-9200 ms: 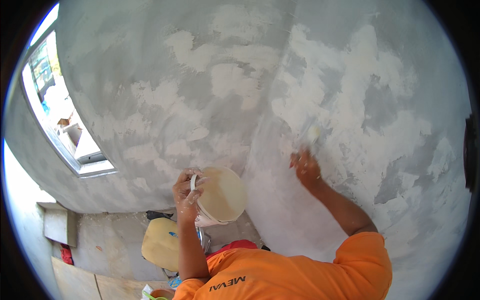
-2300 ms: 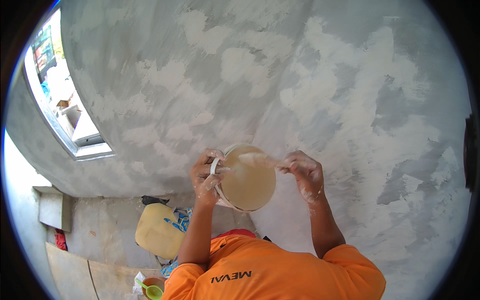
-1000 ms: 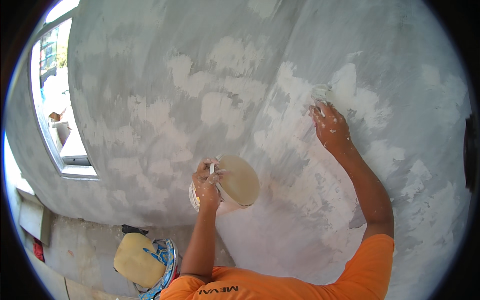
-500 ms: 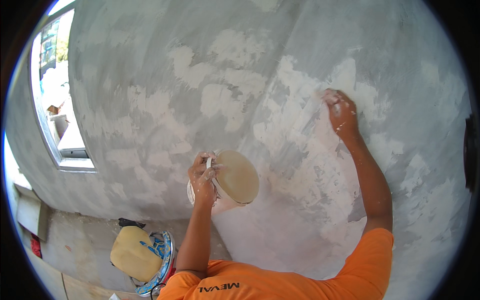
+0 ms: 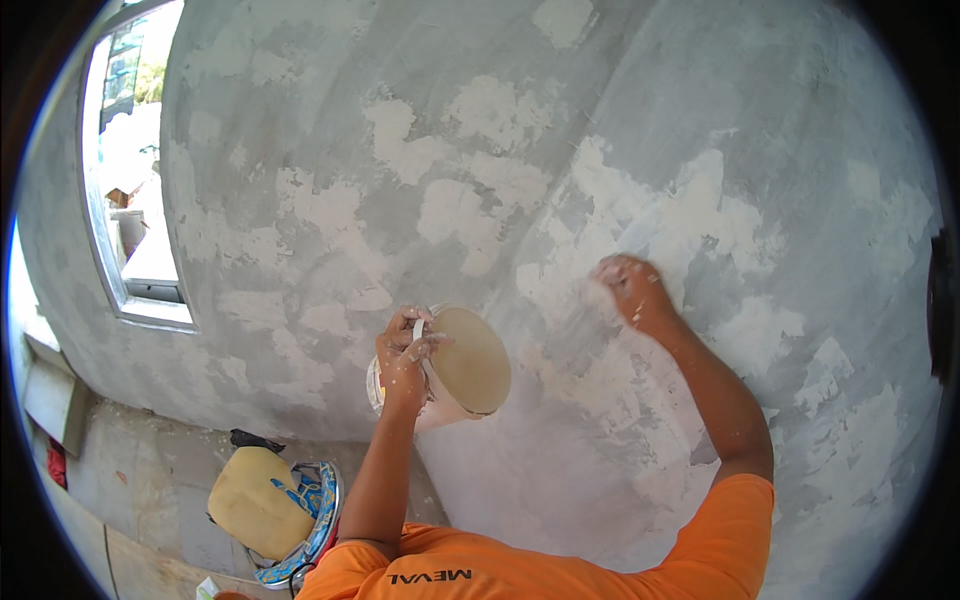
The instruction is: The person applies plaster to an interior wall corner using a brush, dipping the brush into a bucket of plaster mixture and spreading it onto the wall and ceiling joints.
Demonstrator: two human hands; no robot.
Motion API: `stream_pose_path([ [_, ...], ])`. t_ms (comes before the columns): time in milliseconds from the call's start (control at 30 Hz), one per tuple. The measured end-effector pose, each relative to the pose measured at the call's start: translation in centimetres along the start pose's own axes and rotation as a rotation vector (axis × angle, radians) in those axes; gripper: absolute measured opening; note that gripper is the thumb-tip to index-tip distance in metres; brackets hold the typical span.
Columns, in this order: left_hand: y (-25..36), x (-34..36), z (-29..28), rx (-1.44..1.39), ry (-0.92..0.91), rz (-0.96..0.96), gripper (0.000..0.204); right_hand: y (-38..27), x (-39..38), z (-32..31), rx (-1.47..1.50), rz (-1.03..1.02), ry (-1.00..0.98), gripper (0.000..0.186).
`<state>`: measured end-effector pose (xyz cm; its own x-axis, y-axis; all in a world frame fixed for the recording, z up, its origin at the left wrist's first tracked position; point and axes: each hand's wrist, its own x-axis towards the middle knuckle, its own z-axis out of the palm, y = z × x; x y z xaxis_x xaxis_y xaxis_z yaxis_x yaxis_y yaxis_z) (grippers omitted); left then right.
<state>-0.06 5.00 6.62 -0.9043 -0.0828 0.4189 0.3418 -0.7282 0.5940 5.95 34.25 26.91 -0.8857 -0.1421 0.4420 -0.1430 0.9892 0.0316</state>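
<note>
Bare, white-smeared left hand (image 5: 405,352) was low and curled; bare, white-flecked right hand (image 5: 634,290) was higher, bunched, its elbow (image 5: 747,452) bent outward.

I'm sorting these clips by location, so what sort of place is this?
Probably an unfinished room: the grey walls are blotched with pale patches, a window sits at the left, and the person's left hand, spotted with white, holds a pale bucket.

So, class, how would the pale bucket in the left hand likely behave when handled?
The bucket is probably stiff: it looks round though gripped at one side. Its weight seems manageable, since only the left hand holds it, tilted. It might slip a little, as that hand looks smeared and speckled white.
</note>
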Motion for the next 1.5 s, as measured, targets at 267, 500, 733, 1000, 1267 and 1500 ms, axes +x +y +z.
stream_pose_path([
  [267, -0.6, 0.5, -1.2, -0.02, -0.049, -0.015, 0.032, 3.1, -2.0, 1.4, -0.93, -0.385, 0.294, 0.028],
  [500, 1.5, 1.1, -1.4, -0.009, -0.015, -0.024, 0.032, 0.5, -3.0, 5.1, -0.662, -0.375, -0.265, 0.027],
  [733, 2.2, 1.5, -2.6, 0.026, 0.002, 0.029, 0.025, 1.2, 4.1, -9.6, -0.674, 0.077, 0.549, 0.036],
  [1000, 1.0, 1.3, -3.0, 0.01, 0.002, -0.001, 0.018, 4.1, -2.3, 7.6, -0.916, -0.531, 0.093, 0.025],
  [1267, -1.5, 1.2, -3.1, -0.074, -0.02, -0.064, 0.016, -0.2, 5.4, -0.1, -0.385, 0.044, 0.089, 0.038],
  [1500, -1.7, 0.4, -1.8, -0.06, -0.086, -0.138, 0.016, 1.5, 6.0, -3.5, -0.748, -0.291, 0.552, 0.023],
])
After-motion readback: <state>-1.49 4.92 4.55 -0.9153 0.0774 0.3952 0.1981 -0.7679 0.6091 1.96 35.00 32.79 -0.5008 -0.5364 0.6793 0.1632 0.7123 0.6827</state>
